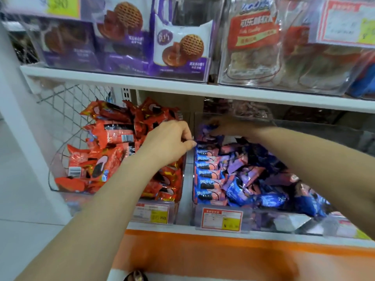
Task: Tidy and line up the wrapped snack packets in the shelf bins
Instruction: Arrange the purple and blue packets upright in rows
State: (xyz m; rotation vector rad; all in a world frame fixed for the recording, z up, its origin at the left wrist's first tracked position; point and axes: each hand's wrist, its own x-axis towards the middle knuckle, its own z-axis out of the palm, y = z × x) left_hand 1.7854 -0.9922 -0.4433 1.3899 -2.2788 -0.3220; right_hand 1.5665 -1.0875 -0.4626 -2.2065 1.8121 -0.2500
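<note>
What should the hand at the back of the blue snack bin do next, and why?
Probably the right hand should set the packet it grips down at the back end of the neat row along the left wall of the bin. That row stands lined up, but the pile beside it lies jumbled, so adding to the row helps tidy it.

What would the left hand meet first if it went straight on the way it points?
Probably the blue packets in the right bin, just past the left hand; depth is unclear.
</note>
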